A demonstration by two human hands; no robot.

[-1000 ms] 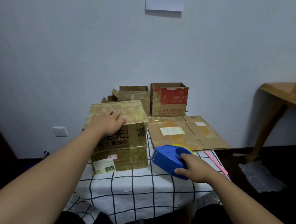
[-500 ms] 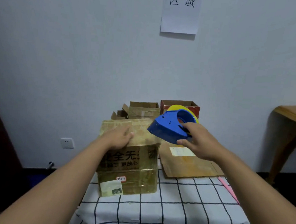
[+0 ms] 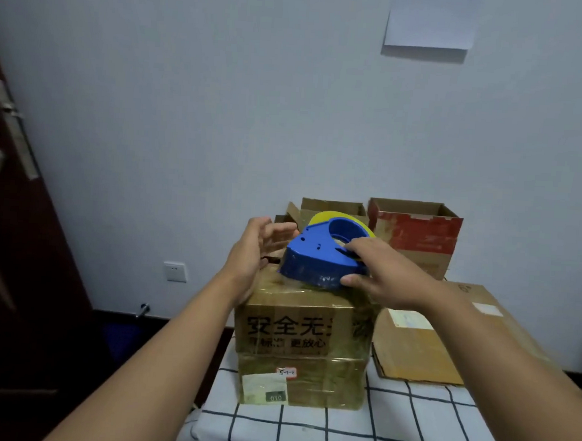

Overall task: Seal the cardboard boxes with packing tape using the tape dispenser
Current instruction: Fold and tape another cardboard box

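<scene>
Now right hand holds tape dispenser at box top's far edge.

Looks like a spare room in a home used as a makeshift packing spot, not a warehouse. Plain white wall with a wall socket low down, dark wooden door with a metal handle at left. Small tabletop under a checked cloth, used cardboard boxes along its far edge, blank paper sheet stuck on the wall.
</scene>
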